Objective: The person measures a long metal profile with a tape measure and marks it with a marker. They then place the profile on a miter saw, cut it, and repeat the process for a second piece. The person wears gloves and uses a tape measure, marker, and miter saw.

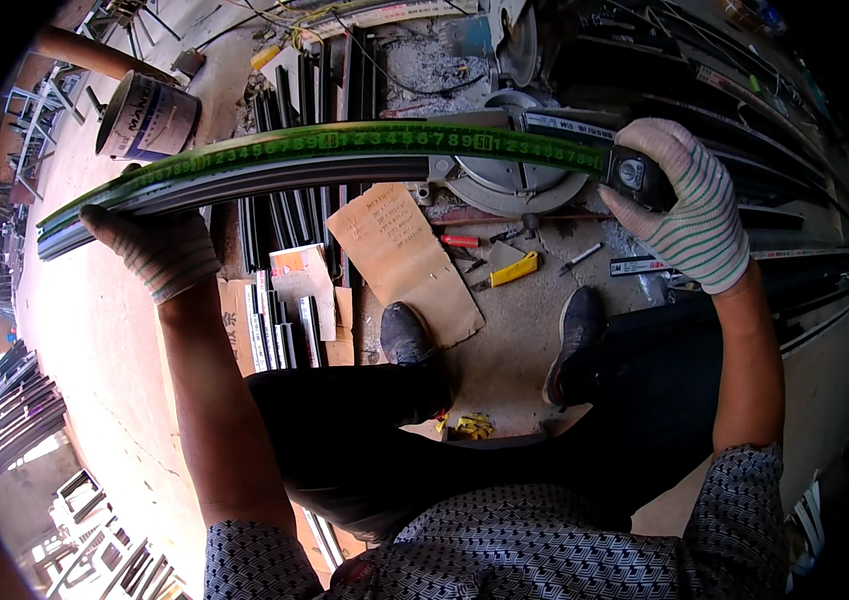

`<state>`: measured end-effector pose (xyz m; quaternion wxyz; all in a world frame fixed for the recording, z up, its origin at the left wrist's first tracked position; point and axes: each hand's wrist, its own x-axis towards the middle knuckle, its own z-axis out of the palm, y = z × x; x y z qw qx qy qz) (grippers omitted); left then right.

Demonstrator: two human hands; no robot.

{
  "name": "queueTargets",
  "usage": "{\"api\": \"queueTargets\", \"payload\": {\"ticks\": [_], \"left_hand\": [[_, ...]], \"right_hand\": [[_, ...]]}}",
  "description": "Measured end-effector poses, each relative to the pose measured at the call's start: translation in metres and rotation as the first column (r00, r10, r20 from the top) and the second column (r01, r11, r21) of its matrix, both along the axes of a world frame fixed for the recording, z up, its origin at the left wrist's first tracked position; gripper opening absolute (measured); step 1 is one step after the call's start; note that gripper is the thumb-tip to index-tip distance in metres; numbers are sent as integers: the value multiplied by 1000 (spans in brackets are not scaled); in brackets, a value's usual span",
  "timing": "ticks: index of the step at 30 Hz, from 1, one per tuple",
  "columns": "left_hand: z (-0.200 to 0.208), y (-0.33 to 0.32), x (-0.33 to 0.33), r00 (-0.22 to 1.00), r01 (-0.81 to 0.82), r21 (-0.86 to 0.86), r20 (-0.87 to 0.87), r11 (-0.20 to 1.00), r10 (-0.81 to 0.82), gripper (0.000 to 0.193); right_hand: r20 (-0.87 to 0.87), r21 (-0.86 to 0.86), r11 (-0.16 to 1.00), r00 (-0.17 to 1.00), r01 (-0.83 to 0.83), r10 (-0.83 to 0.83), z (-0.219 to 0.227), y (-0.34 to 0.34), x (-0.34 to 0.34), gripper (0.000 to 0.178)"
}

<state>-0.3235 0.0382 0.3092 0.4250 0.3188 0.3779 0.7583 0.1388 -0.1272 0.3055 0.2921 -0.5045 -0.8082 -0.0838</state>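
Observation:
A green tape measure blade is drawn out along a long dark metal profile, both spanning from far left to right in front of me. My left hand, in a white striped glove with dark fingertips, is closed around the profile near its left end, the thumb on the near side. My right hand, gloved in white with green stripes, grips the black tape measure case by the profile's right part. Whether the right hand also touches the profile cannot be made out.
Beyond the profile stands a mitre saw with a round base. A handwritten cardboard sheet, a yellow-handled tool and a marker lie on the floor by my shoes. Dark profiles lie left of centre, near a bucket.

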Motion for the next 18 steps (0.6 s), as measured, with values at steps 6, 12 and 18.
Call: {"api": "queueTargets", "payload": {"ticks": [6, 12, 18], "left_hand": [[0, -1, 2, 1000, -1, -1, 10, 1000, 1, 77], [1, -1, 2, 1000, 6, 19, 3, 1000, -6, 76], [0, 0, -5, 999, 31, 34, 15, 999, -31, 73]], "right_hand": [[-32, -68, 998, 999, -6, 4, -3, -3, 4, 57], [-10, -15, 1000, 1000, 8, -8, -1, -1, -1, 54], [-9, -3, 1000, 1000, -9, 9, 0, -1, -4, 54]]}}
